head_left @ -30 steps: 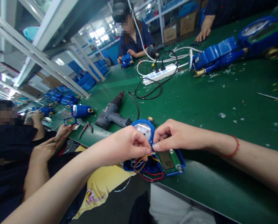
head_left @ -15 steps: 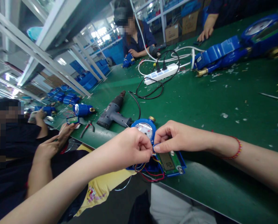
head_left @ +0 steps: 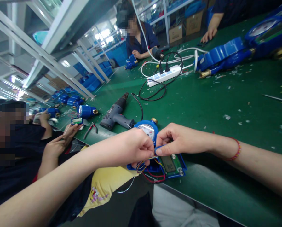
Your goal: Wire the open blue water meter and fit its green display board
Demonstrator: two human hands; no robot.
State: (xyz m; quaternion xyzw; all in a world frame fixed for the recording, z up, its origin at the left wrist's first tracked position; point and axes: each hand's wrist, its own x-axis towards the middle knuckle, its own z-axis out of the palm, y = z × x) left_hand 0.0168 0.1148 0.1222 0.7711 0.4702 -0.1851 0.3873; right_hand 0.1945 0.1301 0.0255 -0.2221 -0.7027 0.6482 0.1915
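Note:
A blue water meter [head_left: 146,125] with a round dial and a brass fitting lies at the table's front edge. Beside it, a green circuit board [head_left: 179,163] with a small grey display rests in a blue case. Thin coloured wires [head_left: 155,180] loop between the board and the blue housing. My left hand [head_left: 141,145] pinches some of these wires by the board's upper left corner, partly covering the dial. Close against it, my right hand [head_left: 170,140] is closed in a pinch at the blue corner above the board; what its fingertips grip is hidden.
Behind the meter lies a grey heat gun [head_left: 116,114], with pliers [head_left: 90,130] to its left. A white power strip [head_left: 164,75] with tangled cables sits farther back. More blue meters [head_left: 222,53] lie at right. A co-worker's hands [head_left: 60,138] hold a small board at left.
My left hand's lower fingers have curled down into the wires, while both pinches stay almost in place. The board has shifted slightly left. The co-worker at left appears a little farther right.

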